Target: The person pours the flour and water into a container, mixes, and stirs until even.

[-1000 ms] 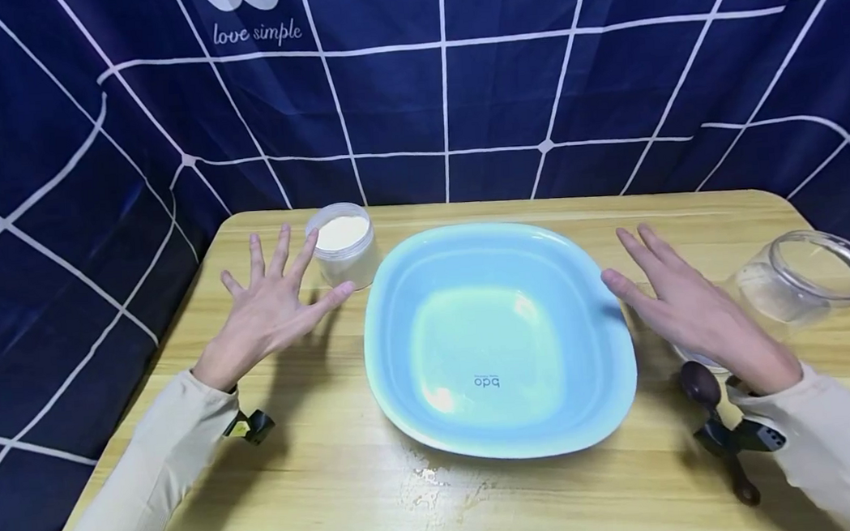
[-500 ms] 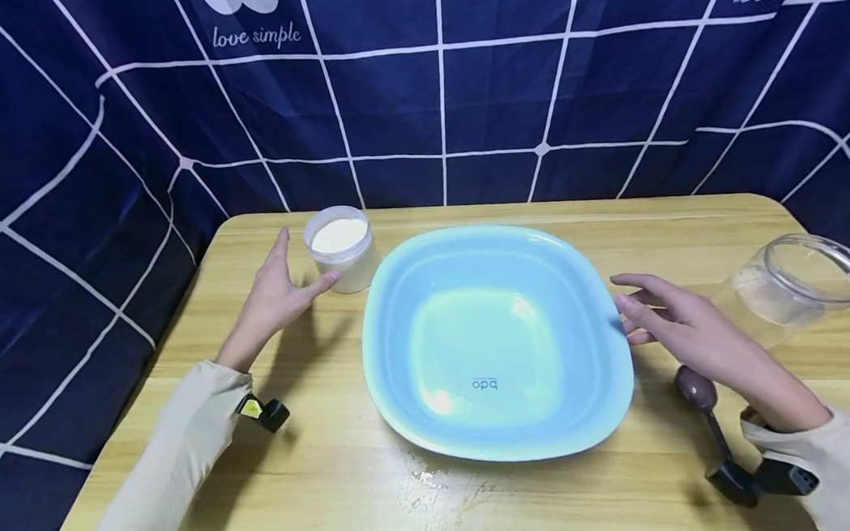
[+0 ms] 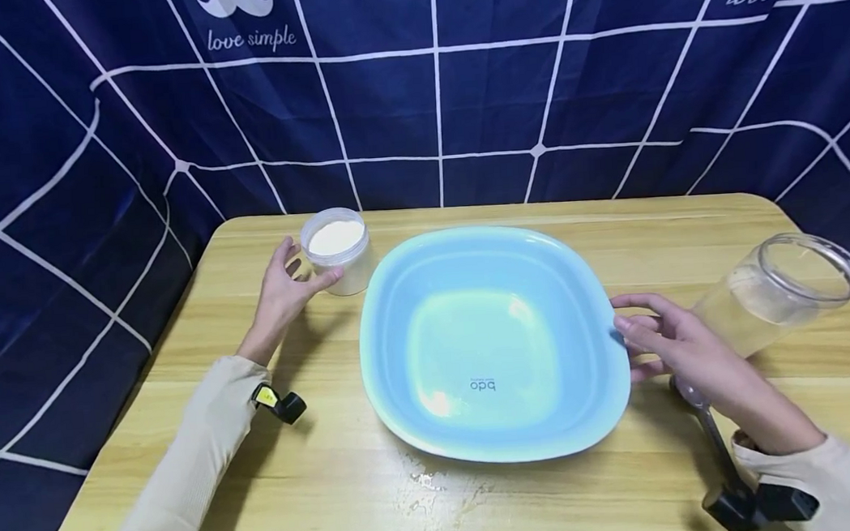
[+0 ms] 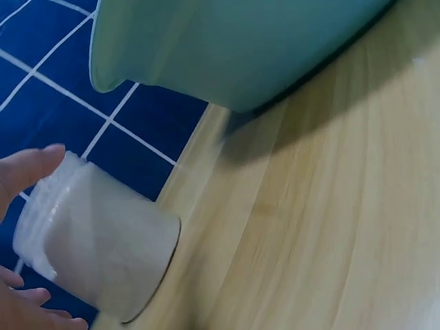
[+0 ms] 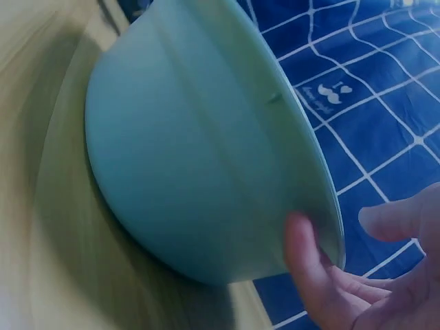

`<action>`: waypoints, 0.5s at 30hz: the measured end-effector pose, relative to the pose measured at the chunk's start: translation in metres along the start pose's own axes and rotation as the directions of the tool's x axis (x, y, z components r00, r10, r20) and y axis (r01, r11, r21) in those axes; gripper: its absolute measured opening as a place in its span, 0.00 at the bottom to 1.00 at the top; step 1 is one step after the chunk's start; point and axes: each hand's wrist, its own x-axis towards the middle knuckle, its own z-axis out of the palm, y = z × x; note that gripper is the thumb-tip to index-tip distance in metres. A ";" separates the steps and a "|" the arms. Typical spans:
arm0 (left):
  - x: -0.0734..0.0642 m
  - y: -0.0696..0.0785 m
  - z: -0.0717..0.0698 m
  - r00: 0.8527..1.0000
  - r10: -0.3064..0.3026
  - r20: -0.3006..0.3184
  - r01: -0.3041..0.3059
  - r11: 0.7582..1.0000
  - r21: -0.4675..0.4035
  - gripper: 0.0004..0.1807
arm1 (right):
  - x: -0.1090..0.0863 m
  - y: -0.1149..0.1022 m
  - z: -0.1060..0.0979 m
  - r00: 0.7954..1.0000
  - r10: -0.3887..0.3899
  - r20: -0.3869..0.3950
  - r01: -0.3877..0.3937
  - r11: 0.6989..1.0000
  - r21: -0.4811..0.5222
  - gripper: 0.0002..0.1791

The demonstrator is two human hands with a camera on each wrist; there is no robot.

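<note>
1. The pale-blue, rounded-square plastic basin (image 3: 386, 341) sits on the middle of the light wooden table (image 3: 335, 466).
2. Left of it, near the back edge, stands the short, round translucent jar (image 3: 352, 271), white powder (image 3: 337, 237) inside.
3. The left hand (image 3: 282, 294) is at that jar's left and front.
4. The right hand (image 3: 682, 347) is at the basin's right rim.
5. Farther right is the large, clear cylindrical jar (image 3: 756, 302).
6. Behind the table is the navy, white-gridded cloth (image 3: 487, 91), also along its left.
</note>
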 end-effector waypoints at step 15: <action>0.017 -0.022 0.025 0.990 0.115 -0.079 -0.127 0.977 -0.169 0.49 | -0.008 0.018 -0.001 0.979 -0.011 0.206 -0.086 0.885 0.457 0.18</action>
